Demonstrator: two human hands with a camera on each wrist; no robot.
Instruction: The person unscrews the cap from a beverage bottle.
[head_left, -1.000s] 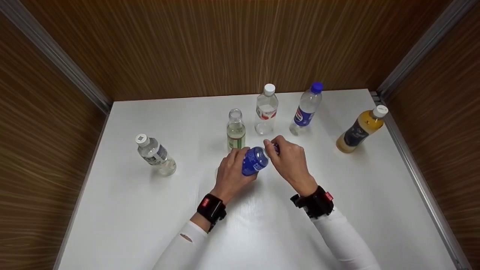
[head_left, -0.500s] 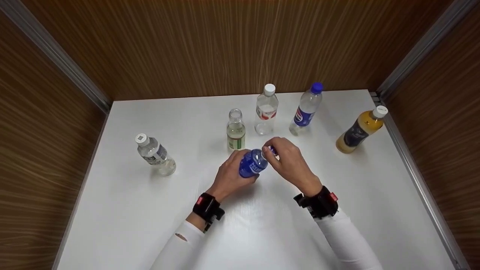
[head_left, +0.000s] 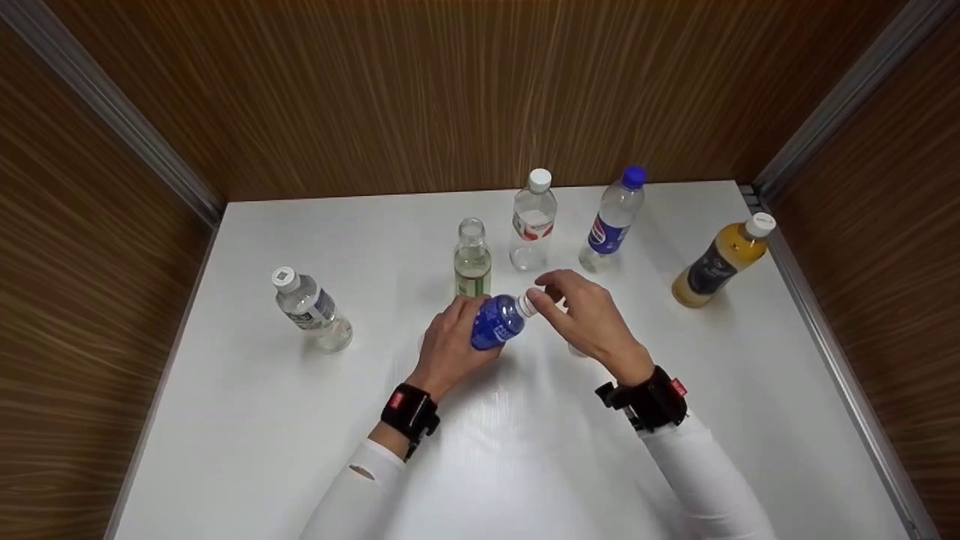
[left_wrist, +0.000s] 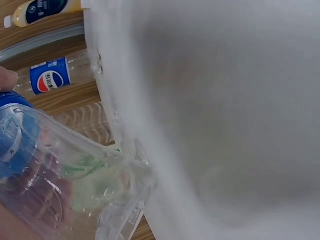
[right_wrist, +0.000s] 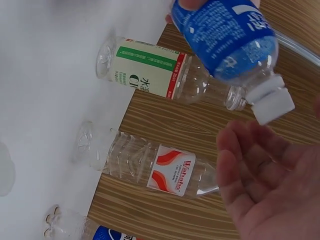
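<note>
My left hand point(head_left: 452, 337) grips a clear plastic bottle with a blue label point(head_left: 495, 322), tilted so that its neck points right. A white cap point(right_wrist: 273, 106) sits on that neck. My right hand point(head_left: 592, 319) is beside the cap, fingers bent loosely and holding nothing; the right wrist view shows a gap between fingertips point(right_wrist: 227, 137) and cap. Behind the left hand stands an uncapped bottle with a green-striped label point(right_wrist: 147, 70). In the left wrist view the clear base of the held bottle point(left_wrist: 75, 165) fills the lower left.
Toward the back stand a white-capped bottle with a red-and-white label point(head_left: 533, 225) and a blue-capped Pepsi bottle point(head_left: 611, 217). An amber drink bottle point(head_left: 720, 262) stands right, a clear white-capped bottle point(head_left: 313, 311) left. Wood-grain panels point(head_left: 480, 97) enclose the white table point(head_left: 360, 247).
My right fingers, earlier closed about the bottle's neck end, have loosened and come away, so the white cap now shows. The blue-labelled bottle has shifted slightly left with my left hand.
</note>
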